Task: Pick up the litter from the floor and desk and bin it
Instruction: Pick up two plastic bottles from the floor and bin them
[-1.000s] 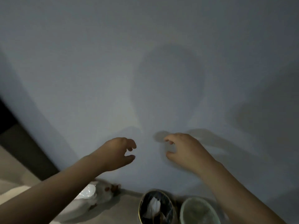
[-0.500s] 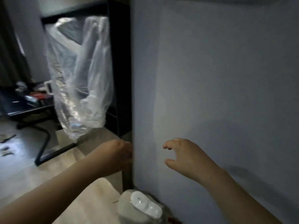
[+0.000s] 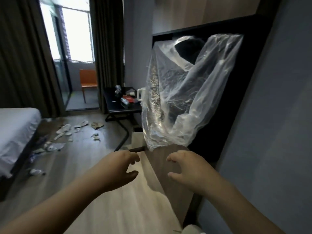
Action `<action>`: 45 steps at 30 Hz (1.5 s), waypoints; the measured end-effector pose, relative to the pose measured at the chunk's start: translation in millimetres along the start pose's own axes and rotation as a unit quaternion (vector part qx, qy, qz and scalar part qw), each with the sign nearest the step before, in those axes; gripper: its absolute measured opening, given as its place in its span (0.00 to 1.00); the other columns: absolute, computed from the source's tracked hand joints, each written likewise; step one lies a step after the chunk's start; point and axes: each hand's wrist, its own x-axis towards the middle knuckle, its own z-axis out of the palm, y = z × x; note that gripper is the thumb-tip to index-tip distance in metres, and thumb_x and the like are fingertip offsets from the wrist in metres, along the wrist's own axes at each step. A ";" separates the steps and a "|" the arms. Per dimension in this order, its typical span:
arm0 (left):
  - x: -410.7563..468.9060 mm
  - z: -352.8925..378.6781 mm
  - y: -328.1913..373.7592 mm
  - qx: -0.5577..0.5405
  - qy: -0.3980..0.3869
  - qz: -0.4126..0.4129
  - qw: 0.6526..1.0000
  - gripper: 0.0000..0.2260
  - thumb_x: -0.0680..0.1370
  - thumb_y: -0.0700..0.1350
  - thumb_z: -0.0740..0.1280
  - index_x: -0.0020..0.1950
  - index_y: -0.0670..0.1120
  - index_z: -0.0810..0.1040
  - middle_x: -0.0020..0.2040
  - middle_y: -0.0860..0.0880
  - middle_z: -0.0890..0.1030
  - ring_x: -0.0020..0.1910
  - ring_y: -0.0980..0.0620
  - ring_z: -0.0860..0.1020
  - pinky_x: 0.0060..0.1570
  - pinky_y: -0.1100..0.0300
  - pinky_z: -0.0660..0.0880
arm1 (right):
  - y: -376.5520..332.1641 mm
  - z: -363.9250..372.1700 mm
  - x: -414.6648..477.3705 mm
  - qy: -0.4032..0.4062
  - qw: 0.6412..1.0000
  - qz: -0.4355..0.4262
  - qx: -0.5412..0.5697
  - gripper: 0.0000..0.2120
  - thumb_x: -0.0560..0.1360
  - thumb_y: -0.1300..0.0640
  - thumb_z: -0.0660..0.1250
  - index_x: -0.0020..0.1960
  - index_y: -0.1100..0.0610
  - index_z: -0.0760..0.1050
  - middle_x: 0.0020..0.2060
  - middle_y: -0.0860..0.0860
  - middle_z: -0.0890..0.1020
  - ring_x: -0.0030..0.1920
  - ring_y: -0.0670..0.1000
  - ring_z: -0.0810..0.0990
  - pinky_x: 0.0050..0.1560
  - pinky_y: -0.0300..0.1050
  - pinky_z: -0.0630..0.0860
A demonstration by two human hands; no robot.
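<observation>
A clear plastic bag [image 3: 182,92] hangs in the air in front of a dark recess, just above and beyond my hands. My left hand [image 3: 118,171] and my right hand [image 3: 187,169] are both raised below it, fingers loosely curled and holding nothing, neither touching the bag. Litter [image 3: 67,132] of paper scraps and crushed plastic bottles lies scattered on the wooden floor at the left, beside the bed. More litter [image 3: 126,98], with a red packet and a bottle, sits on the black desk [image 3: 116,107] further back.
A white bed [image 3: 15,132] stands at the left. Dark curtains frame a glass door with an orange chair [image 3: 88,80] behind it. The grey wall [image 3: 270,132] fills the right. The desk's black legs [image 3: 125,132] reach onto the floor.
The view has swung left from the bare wall and the bins below it to the room. The plastic bag has come into view. Both hands stay raised and hold nothing.
</observation>
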 end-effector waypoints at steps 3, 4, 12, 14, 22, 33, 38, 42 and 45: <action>6.4 0.2 -36.9 -0.006 0.002 -0.044 0.999 0.17 0.77 0.55 0.65 0.65 0.56 0.72 0.58 0.60 0.76 0.56 0.60 0.75 0.55 0.66 0.72 | -11.3 11.4 45.4 0.004 0.999 -0.044 -0.005 0.19 0.72 0.49 0.67 0.62 0.49 0.75 0.56 0.47 0.79 0.59 0.49 0.76 0.58 0.44 0.72; 10.8 -0.5 -49.2 -0.003 0.005 -0.058 0.998 0.17 0.77 0.55 0.64 0.65 0.56 0.72 0.58 0.60 0.76 0.56 0.60 0.75 0.54 0.66 0.72 | -13.2 15.4 61.6 0.003 0.998 -0.058 -0.007 0.19 0.72 0.49 0.67 0.63 0.48 0.75 0.58 0.46 0.78 0.60 0.48 0.75 0.59 0.44 0.72; 64.3 -8.1 -131.6 0.016 0.018 -0.160 0.987 0.17 0.77 0.55 0.64 0.65 0.55 0.72 0.58 0.59 0.76 0.56 0.60 0.75 0.56 0.65 0.72 | -18.3 39.5 199.3 -0.021 0.987 -0.160 0.014 0.18 0.74 0.50 0.64 0.64 0.47 0.73 0.58 0.44 0.76 0.61 0.47 0.74 0.54 0.42 0.70; 77.9 -10.5 -149.2 0.021 0.018 -0.184 0.982 0.17 0.77 0.56 0.64 0.65 0.55 0.72 0.58 0.59 0.76 0.56 0.60 0.75 0.57 0.63 0.72 | -17.9 43.2 233.0 -0.030 0.984 -0.178 0.010 0.16 0.74 0.50 0.64 0.61 0.48 0.74 0.54 0.45 0.76 0.58 0.49 0.75 0.49 0.42 0.69; 103.8 4.7 -241.4 0.012 0.003 -0.267 0.964 0.18 0.76 0.56 0.64 0.65 0.55 0.72 0.59 0.58 0.77 0.56 0.59 0.75 0.56 0.63 0.72 | -44.8 88.8 340.2 -0.092 0.969 -0.229 0.024 0.22 0.75 0.47 0.64 0.68 0.47 0.70 0.62 0.45 0.75 0.64 0.47 0.72 0.60 0.43 0.71; 136.5 8.2 -438.0 -0.019 0.015 -0.324 0.946 0.18 0.75 0.54 0.65 0.65 0.54 0.73 0.59 0.56 0.77 0.56 0.57 0.76 0.55 0.63 0.72 | -158.8 154.1 521.4 -0.125 0.957 -0.262 0.001 0.21 0.75 0.48 0.64 0.67 0.48 0.71 0.60 0.46 0.77 0.61 0.48 0.75 0.58 0.43 0.72; 143.4 -1.6 -528.9 -0.027 0.000 -0.335 0.942 0.18 0.75 0.55 0.65 0.64 0.54 0.73 0.58 0.56 0.77 0.56 0.57 0.76 0.54 0.63 0.72 | -218.1 177.0 592.7 -0.144 0.952 -0.269 0.008 0.21 0.76 0.47 0.63 0.68 0.47 0.70 0.61 0.44 0.75 0.61 0.47 0.74 0.57 0.41 0.70; 155.9 0.1 -584.0 -0.046 -0.011 -0.340 0.939 0.18 0.75 0.54 0.65 0.64 0.53 0.74 0.58 0.55 0.78 0.56 0.57 0.76 0.54 0.63 0.72 | -242.6 197.2 638.7 -0.170 0.951 -0.257 0.010 0.21 0.76 0.47 0.63 0.68 0.48 0.70 0.61 0.45 0.76 0.63 0.47 0.73 0.60 0.42 0.71; 173.6 1.6 -621.5 -0.050 -0.024 -0.337 0.940 0.17 0.75 0.54 0.64 0.64 0.53 0.73 0.59 0.55 0.77 0.56 0.57 0.76 0.55 0.62 0.72 | -254.8 210.9 676.3 -0.181 0.951 -0.250 0.012 0.21 0.76 0.46 0.64 0.68 0.47 0.70 0.61 0.45 0.76 0.63 0.47 0.73 0.59 0.42 0.71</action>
